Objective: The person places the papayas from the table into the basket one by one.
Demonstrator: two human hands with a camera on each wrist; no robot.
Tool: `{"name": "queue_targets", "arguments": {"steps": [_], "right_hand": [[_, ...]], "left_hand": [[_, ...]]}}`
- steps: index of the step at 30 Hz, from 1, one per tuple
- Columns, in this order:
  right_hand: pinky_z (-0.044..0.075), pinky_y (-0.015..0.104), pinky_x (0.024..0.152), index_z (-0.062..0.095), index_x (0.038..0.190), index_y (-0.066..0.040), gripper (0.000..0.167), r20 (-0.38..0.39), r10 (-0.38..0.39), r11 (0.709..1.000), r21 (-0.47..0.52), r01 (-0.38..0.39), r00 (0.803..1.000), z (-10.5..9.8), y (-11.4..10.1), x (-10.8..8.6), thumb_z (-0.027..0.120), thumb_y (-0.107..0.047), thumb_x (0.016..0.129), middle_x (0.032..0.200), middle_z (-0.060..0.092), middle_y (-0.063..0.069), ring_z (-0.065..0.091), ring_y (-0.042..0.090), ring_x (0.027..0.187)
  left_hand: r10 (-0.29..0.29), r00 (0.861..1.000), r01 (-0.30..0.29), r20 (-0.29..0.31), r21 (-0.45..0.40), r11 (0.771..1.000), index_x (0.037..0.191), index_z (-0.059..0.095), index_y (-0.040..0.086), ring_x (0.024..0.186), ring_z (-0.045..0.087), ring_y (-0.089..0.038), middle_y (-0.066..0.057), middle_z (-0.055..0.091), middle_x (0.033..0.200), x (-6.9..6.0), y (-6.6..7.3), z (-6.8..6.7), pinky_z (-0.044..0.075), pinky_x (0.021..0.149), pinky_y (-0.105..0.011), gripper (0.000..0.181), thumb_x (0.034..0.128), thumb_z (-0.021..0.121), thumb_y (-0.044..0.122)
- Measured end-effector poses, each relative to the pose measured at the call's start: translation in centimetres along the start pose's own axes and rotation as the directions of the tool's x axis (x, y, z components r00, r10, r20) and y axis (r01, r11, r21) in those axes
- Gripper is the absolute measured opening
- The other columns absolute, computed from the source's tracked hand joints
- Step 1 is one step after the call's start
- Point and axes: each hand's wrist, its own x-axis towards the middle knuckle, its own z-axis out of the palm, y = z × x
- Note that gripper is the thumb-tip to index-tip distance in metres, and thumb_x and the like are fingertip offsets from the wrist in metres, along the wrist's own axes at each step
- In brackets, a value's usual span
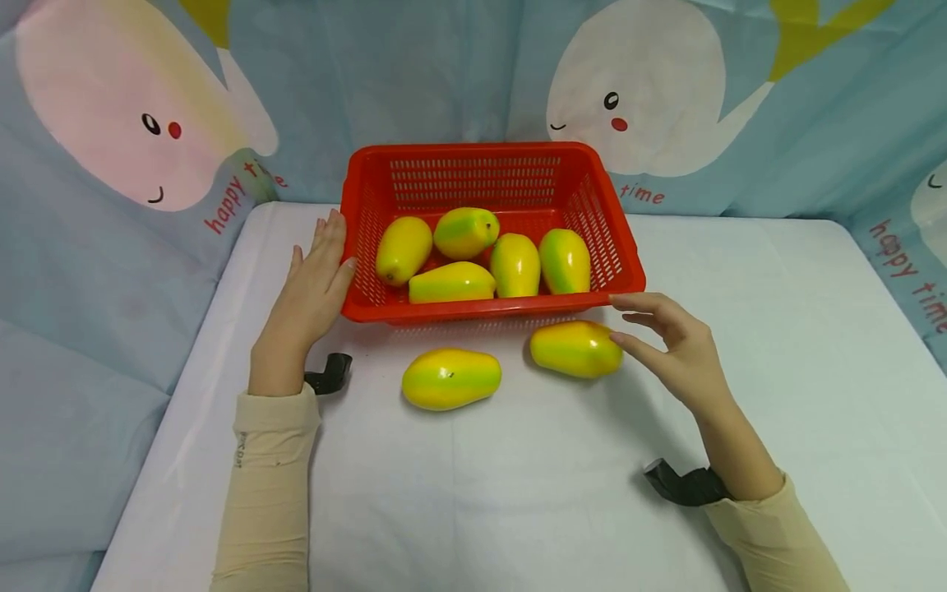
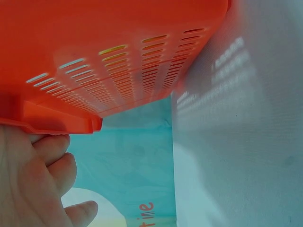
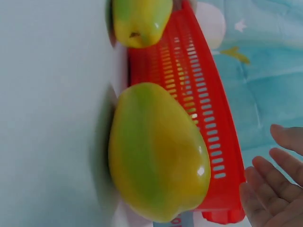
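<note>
A red plastic basket (image 1: 488,309) holds several yellow-green papayas (image 1: 515,265). My left hand (image 1: 309,288) lies with extended fingers along the basket's left rim; the left wrist view shows those fingers (image 2: 59,163) at the rim's underside. On the white table in front of the basket lie two more papayas, one nearer the middle (image 1: 451,379) and one to the right (image 1: 575,349). My right hand (image 1: 669,345) hovers above the right papaya, fingertips by the basket's front right corner and fingers loosely bent. In the right wrist view this papaya (image 3: 158,153) stands apart from the hand.
A pale blue curtain (image 1: 444,74) printed with whales hangs behind and beside the white table (image 1: 518,493). Black wrist mounts (image 1: 684,483) stick out from both wrists. The basket stands at the table's back edge, close to the curtain.
</note>
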Motion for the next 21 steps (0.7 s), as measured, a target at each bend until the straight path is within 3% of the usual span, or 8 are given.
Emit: {"name": "queue_targets", "arguments": {"steps": [6,12,18,21], "right_hand": [[0.043,0.017,0.093,0.063,0.112,0.005,0.036,0.035,0.119,0.985,-0.131,-0.114,0.992,-1.3,-0.1,0.0,0.066,0.016,0.077,0.108,0.066,0.008,0.058,0.011,0.103],[0.039,0.012,0.092,0.064,0.113,-0.005,0.029,0.128,0.268,0.929,-0.296,-0.221,0.955,-2.8,0.1,0.0,0.069,-0.004,0.084,0.112,0.065,0.004,0.054,0.003,0.105],[0.04,0.015,0.092,0.062,0.12,-0.007,0.034,0.211,0.368,0.898,-0.333,-0.288,0.906,-3.5,1.3,-0.2,0.068,-0.011,0.087,0.12,0.062,0.004,0.054,0.015,0.11],[0.04,0.016,0.093,0.059,0.122,-0.004,0.038,0.255,0.358,0.91,-0.312,-0.274,0.898,-3.5,1.9,-0.2,0.069,-0.01,0.086,0.122,0.06,0.008,0.053,0.017,0.112]], "left_hand": [[0.001,1.0,-0.001,0.006,0.0,1.0,0.152,0.004,0.011,0.144,-0.003,-0.019,-0.003,0.001,0.158,0.1,0.0,-0.1,-0.006,0.112,-0.051,0.06,0.1016,0.028,0.033],[-0.01,1.0,0.01,0.006,0.005,1.0,0.152,0.003,0.012,0.144,-0.003,-0.019,-0.002,0.001,0.158,0.1,0.1,-0.1,-0.006,0.112,-0.05,0.061,0.1014,0.029,0.033],[-0.018,1.0,0.018,0.011,0.007,1.0,0.152,0.002,0.012,0.144,-0.003,-0.02,-0.002,0.001,0.158,0.0,0.1,-0.1,-0.007,0.112,-0.05,0.061,0.1013,0.03,0.033],[-0.017,1.0,0.017,0.009,0.004,1.0,0.152,0.003,0.012,0.144,-0.003,-0.019,-0.002,0.001,0.158,0.1,0.1,-0.1,-0.006,0.112,-0.05,0.061,0.1012,0.03,0.033]]}}
